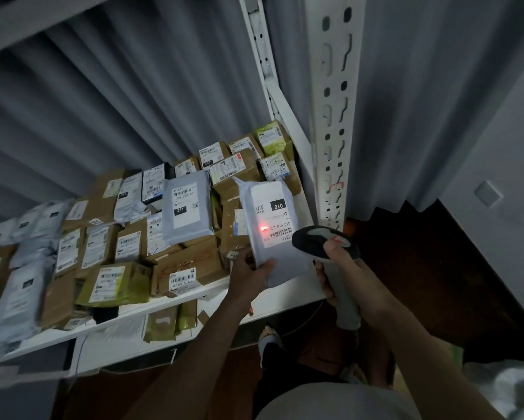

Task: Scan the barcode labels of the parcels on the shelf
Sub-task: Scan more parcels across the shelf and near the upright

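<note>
Scanner [325, 242] right of held parcel [274, 228], seemingly above shelf [194, 294].

place: looks like a parcel pickup point or small courier stockroom
shelving: white slotted-steel rack [333, 116], warehouse style, with a shelf [169, 301] at waist level
stock: cardboard boxes [191, 268] and grey mailer bags [188, 207] packed edge to edge, all with barcode shipping labels
gear: handheld barcode scanner [327, 241]
backdrop: grey curtain [118, 101], dark wood floor [430, 268]
</note>
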